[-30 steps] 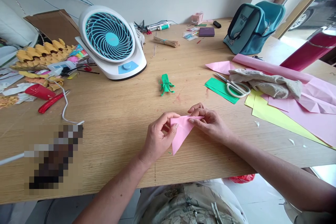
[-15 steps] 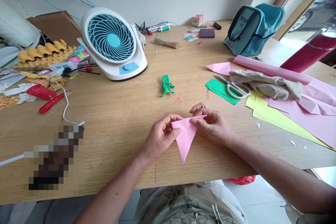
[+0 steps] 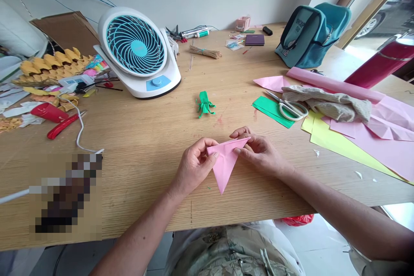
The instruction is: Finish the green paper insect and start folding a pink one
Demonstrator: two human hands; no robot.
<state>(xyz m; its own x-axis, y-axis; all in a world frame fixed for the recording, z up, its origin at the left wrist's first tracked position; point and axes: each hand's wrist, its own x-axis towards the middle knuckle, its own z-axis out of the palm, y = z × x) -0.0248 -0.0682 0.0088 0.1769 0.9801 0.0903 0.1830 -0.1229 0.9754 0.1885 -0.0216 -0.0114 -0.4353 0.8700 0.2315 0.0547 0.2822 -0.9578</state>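
Between my hands is a piece of folded pink paper, a triangle with its long point hanging down toward me. My left hand pinches its left corner, thumb on the front face and fingers behind. At the upper right corner my right hand grips it between thumb and fingers; some of those fingertips are hidden by the paper. A little beyond my hands, a green folded paper figure with thin curled legs rests on the wooden table.
Scissors lie on green paper at right, beside a grey cloth glove, pink sheets and yellow paper. A fan stands back left. A red-handled knife lies left; a teal bag stands back right.
The pink paper has shifted slightly left and away from me, and its top edge slants more, right corner higher. Both hands keep hold of it. The green figure stays in place.
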